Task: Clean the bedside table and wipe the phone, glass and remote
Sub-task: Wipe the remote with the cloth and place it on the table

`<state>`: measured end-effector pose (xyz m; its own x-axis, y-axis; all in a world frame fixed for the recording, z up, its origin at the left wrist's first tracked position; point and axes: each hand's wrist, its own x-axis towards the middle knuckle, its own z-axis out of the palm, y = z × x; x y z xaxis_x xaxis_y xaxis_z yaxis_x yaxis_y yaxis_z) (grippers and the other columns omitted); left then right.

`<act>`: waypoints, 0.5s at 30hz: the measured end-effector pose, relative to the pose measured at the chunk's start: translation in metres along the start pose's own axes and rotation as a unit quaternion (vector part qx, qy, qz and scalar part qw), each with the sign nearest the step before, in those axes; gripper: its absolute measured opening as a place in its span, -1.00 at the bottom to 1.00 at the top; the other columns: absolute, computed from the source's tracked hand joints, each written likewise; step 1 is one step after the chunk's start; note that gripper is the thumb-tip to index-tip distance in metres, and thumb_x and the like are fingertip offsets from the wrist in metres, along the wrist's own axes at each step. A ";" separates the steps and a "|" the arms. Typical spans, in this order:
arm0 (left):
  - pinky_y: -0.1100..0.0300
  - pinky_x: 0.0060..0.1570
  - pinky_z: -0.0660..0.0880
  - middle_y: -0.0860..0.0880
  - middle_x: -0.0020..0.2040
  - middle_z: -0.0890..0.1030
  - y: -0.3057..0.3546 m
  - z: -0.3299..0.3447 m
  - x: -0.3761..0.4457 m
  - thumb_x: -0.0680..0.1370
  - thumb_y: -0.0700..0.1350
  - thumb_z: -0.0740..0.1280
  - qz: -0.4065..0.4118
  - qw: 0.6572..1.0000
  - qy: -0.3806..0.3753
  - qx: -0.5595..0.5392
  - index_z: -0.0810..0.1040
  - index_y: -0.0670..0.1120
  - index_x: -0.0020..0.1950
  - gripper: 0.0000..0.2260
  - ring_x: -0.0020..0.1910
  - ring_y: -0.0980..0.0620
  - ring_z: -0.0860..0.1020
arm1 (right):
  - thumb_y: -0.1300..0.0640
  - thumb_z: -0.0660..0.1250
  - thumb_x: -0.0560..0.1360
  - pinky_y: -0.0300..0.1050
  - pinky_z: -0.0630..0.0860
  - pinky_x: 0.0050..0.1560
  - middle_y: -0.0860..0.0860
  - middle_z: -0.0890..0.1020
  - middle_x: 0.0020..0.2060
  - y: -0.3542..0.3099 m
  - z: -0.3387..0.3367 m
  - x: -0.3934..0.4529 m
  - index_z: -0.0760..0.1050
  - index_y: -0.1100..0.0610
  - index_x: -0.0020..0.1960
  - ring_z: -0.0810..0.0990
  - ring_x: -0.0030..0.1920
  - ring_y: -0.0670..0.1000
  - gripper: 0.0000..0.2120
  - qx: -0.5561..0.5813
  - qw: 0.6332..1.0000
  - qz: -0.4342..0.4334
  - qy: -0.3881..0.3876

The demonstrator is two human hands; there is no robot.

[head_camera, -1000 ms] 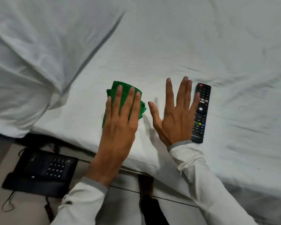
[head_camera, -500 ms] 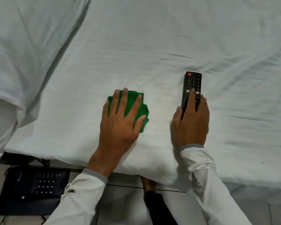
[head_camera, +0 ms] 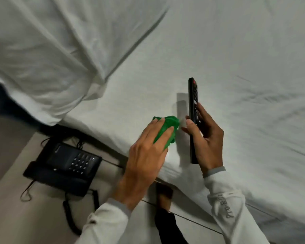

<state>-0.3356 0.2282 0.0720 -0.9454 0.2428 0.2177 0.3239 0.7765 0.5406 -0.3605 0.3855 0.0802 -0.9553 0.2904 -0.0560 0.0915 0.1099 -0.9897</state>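
- Half a second ago the remote [head_camera: 193, 118] lay flat on the white bed sheet [head_camera: 236, 59] with the right hand [head_camera: 205, 136] resting on top of it; now that hand has lifted it clear of the sheet and turned it on edge, so its thin side faces the camera and its shadow falls on the sheet just to its left.
- The left hand [head_camera: 148, 152] was pressed flat over the green cloth [head_camera: 167, 127] on the sheet; now its fingers have curled around the cloth, bunching it, and brought it just beside the remote's left side.
- The phone [head_camera: 67, 164] has stayed on the pale floor [head_camera: 11, 199] at the near left, its coiled cord trailing toward the near edge; it appears further right in the view than before.
- No container is in view.
- Far left, a white pillow [head_camera: 48, 55] overhangs the edge of the bed.
- Left hand: back of the hand up, fingers closed on the cloth, white sleeve at the wrist.
- Right hand: thumb on the remote's left edge, fingers wrapped behind its right side, gripping its lower half; the remote points away toward the far side of the bed.
- Between the forearms a bare foot [head_camera: 163, 196] shows on the floor at the bed's near edge.
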 end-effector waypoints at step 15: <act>0.00 0.53 0.32 -0.09 0.51 0.45 -0.137 -0.201 -0.270 0.56 -0.33 0.33 -0.412 0.894 0.175 0.025 0.51 -0.08 0.44 -0.55 0.55 -0.07 0.34 | 0.22 0.64 0.25 -0.10 0.68 -0.30 0.29 0.66 0.13 0.019 0.240 -0.280 0.56 0.33 0.29 0.75 -0.08 0.19 -0.35 0.329 0.556 0.619 -0.447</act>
<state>-0.1174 -0.0609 0.1030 -0.7893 -0.6139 0.0084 -0.4871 0.6345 0.6001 -0.1590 0.0784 0.0457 -0.0596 -0.8645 -0.4991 0.9925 -0.1046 0.0626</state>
